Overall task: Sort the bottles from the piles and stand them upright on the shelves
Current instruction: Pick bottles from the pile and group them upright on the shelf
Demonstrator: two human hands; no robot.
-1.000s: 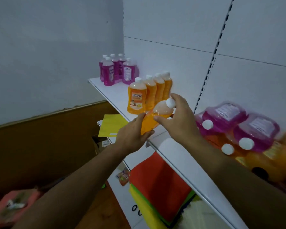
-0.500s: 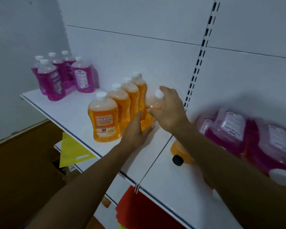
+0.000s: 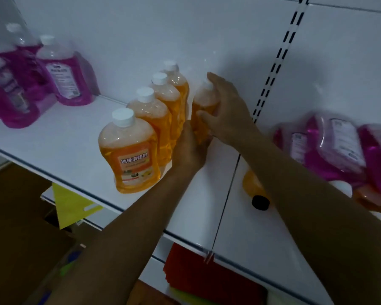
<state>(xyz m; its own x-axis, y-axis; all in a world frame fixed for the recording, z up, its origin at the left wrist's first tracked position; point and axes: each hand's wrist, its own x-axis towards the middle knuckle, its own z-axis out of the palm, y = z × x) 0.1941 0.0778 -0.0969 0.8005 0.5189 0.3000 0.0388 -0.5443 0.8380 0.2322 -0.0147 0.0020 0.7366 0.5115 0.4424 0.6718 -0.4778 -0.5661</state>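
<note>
- Nearest the camera, red sheets (image 3: 191, 269) and a yellow sheet (image 3: 69, 203) were seen on the lower levels, beneath the white shelf (image 3: 59, 137).
- At the right of the shelf, an orange bottle with a black cap (image 3: 254, 191) was seen lying on its side, partly hidden by the right forearm.
- Beside it, a pile of pink bottles (image 3: 339, 148) was seen lying tumbled and blurred.
- A row of four orange bottles (image 3: 132, 157) was seen standing upright, running from the shelf's front edge towards the back wall.
- Just right of that row, a fifth orange bottle (image 3: 204, 102) was held upright on the shelf.
- Its lower body was gripped by the left hand (image 3: 190, 150), fingers curled round it.
- Its shoulder and cap were wrapped by the right hand (image 3: 226, 113), with the thumb laid across the front.
- Farthest off at the left, a group of upright pink bottles (image 3: 63, 78) was seen near the back wall.
</note>
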